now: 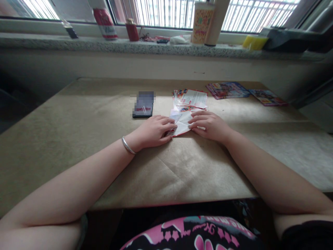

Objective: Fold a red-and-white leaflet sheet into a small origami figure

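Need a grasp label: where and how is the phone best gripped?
Probably by the long edges of the phone, from above and the left: it lies flat, with the left hand by its near end and cards to its right.

Tabletop (65, 132) spans mid-frame; windowsill (156, 49) runs behind it, across the top. Frame centre: paper (183, 122) on tabletop, between left hand (156, 131) and right hand (212, 125), both touching it. Directly behind paper: loose cards (194, 98). Left of these: phone (144, 104). Upper right of tabletop: card stack (231, 90), second stack (267, 97) to its right. On windowsill, left to right: can (105, 23), cup (201, 24), sponge (255, 42).
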The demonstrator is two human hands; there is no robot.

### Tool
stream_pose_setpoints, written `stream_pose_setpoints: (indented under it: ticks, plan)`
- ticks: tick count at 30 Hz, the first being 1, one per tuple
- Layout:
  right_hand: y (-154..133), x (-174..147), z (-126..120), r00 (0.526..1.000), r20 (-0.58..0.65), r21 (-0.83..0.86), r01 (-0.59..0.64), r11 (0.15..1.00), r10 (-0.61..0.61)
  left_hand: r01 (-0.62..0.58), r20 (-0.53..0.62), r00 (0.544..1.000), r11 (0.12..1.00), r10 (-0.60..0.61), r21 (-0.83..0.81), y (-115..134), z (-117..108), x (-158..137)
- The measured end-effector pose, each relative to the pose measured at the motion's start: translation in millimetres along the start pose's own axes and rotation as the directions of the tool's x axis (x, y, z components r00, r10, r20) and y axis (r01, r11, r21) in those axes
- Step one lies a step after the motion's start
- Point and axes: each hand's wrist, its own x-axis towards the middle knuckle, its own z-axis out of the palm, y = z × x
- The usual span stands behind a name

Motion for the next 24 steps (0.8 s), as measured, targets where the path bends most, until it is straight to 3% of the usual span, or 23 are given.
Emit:
stream_pose_setpoints:
  ticks: [4,10,16,24]
  plan:
    - [-10,3,-2,0.999,0.048,0.105,-0.009,0.994,0.004,-0.048,-0.058,0.997,0.999,0.047,-0.012,0,1,0]
    - [-20,4,0,0.966,0.168,0.158,-0.224,0.962,0.197,-0.096,-0.081,0.993,0.989,0.088,-0.109,-3,5,1]
    - [-25,8,3,0.873,0.197,0.189,-0.480,0.856,0.446,-0.133,0.048,0.989,0.978,0.143,-0.161,-2,5,1]
    - [-19,10,8,0.779,0.175,0.189,-0.627,0.756,0.603,-0.050,-0.021,0.999,0.993,0.048,-0.109,2,3,3]
